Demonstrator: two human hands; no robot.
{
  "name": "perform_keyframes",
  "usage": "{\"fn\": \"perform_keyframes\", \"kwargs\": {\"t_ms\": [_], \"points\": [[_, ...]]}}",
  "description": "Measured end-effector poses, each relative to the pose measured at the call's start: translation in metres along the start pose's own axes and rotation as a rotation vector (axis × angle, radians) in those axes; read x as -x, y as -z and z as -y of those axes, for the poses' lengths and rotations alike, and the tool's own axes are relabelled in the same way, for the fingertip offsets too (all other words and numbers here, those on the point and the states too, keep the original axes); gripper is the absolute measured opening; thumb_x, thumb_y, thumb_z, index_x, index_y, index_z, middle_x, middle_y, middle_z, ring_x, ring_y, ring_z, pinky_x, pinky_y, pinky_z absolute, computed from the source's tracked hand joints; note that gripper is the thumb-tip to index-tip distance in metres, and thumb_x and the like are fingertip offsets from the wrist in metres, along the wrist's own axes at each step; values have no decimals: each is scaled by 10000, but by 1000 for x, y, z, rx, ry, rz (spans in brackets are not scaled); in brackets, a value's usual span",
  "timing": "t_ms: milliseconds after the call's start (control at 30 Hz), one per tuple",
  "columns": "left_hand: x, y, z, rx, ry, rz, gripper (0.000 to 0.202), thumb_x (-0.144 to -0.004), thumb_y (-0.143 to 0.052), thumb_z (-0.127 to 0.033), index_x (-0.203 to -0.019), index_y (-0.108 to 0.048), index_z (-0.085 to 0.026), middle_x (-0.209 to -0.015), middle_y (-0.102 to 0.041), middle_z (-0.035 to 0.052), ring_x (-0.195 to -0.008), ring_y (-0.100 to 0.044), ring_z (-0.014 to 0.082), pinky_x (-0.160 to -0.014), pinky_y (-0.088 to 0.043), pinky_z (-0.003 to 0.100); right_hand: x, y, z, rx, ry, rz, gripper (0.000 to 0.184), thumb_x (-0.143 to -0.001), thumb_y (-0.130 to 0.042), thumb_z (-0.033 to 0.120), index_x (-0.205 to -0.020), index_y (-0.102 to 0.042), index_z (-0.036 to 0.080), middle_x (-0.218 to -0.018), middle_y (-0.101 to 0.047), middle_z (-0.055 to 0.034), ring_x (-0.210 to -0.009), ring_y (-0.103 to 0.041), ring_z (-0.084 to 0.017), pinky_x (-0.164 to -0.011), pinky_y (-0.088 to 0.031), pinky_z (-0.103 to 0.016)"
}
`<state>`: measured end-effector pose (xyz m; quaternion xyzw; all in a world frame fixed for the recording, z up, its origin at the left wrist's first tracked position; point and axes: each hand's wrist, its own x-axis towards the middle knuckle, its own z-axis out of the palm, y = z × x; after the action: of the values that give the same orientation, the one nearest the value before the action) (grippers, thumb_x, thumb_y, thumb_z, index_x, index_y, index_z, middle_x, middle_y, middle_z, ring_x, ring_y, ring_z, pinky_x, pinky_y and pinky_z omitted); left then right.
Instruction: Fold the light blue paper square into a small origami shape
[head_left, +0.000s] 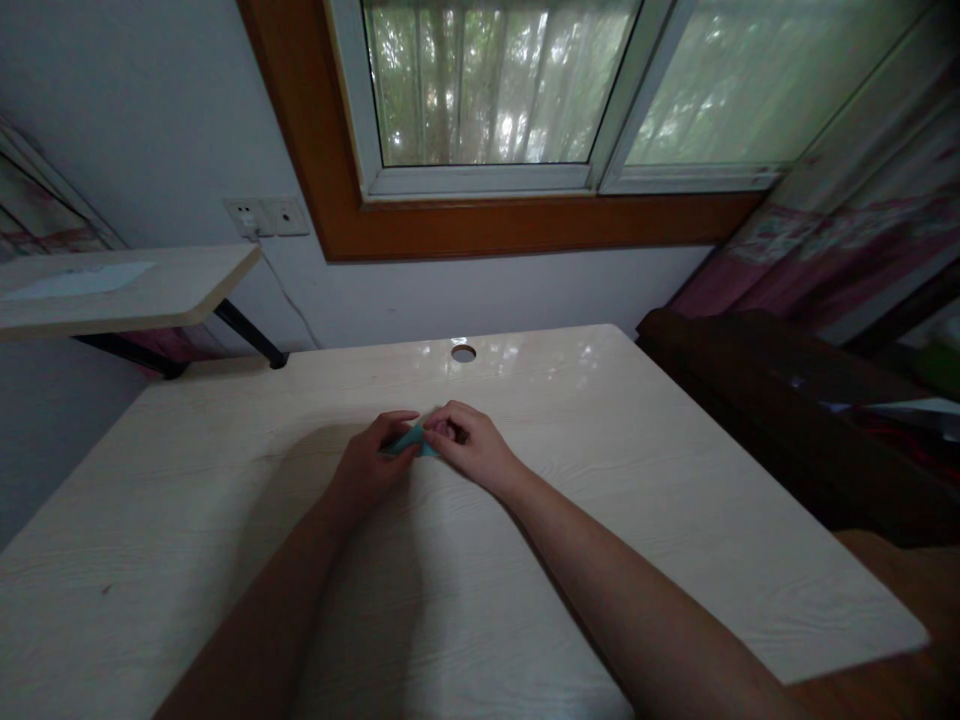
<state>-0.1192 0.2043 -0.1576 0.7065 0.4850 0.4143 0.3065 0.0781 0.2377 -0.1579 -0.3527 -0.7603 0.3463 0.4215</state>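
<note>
Held low over the bench (675,500), on the near side of the round hole (463,353) and a little to its left, is a small teal piece (411,438), thin and perhaps folded, though its material cannot be told. The left hand (381,446), nearer than the hole and further to its left, has its fingers curled around one end; the right hand (466,440), almost straight on the near side of the hole, pinches the other end between thumb and fingers. With both ends held, the likeliest trouble is a tear or a stray crease, should the two hands pull or twist against each other. Most of the piece is covered by the fingers, so a skewed edge could go unnoticed, the more so as the light is dim and a shadow (281,480) spreads over the near left of the hole. The pinch on the right end looks shallow, with only the fingertips bearing on it; a slight slip there could let the piece spring open or swing toward the left hand. If both grips were lost at once, something so light might skid toward the hole, and could drop in if the opening goes right through.
</note>
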Motion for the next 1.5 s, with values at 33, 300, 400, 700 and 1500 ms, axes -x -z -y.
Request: {"fn": "perform_keyframes", "kwargs": {"t_ms": [33,300,400,700,1500], "points": [[0,0,0,-14,-3,7,373,-850,-643,-284,-1207,-547,-233,-957,-696,26,-864,-670,172,-786,-528,280,-1,0,1,6,20,2,144,-877,-636,328,-929,-680,201,-801,-571,-12,-687,-515,-119,-643,-417,-238],[1,-1,-4,-28,-15,86,396,-870,-635,-317,-1240,-516,-241,-974,-700,18,-868,-668,163,-790,-513,267,-1,2,3,-20,49,25,130,-881,-644,308,-873,-688,185,-753,-537,-2,-662,-499,-113,-618,-402,-235],[1,-1,-3,-29,-13,90,400,-862,-640,-292,-1239,-517,-243,-964,-703,11,-862,-670,160,-794,-511,264,-1,2,2,-26,42,24,131,-878,-648,301,-844,-688,181,-741,-538,-2,-658,-499,-115,-616,-397,-240],[0,3,-4,-59,18,21,296,-843,-655,-300,-1126,-609,-229,-988,-701,20,-861,-669,170,-757,-530,256,-1,3,1,-66,-12,-1,148,-872,-654,327,-851,-696,187,-755,-553,-5,-663,-504,-116,-599,-385,-234],[0,4,-5,-18,5,13,276,-852,-635,-291,-1118,-637,-219,-1040,-699,33,-920,-659,183,-835,-533,289,0,3,2,-97,-83,-6,178,-893,-604,347,-873,-670,182,-762,-582,-10,-669,-502,-123,-620,-396,-240]]}}
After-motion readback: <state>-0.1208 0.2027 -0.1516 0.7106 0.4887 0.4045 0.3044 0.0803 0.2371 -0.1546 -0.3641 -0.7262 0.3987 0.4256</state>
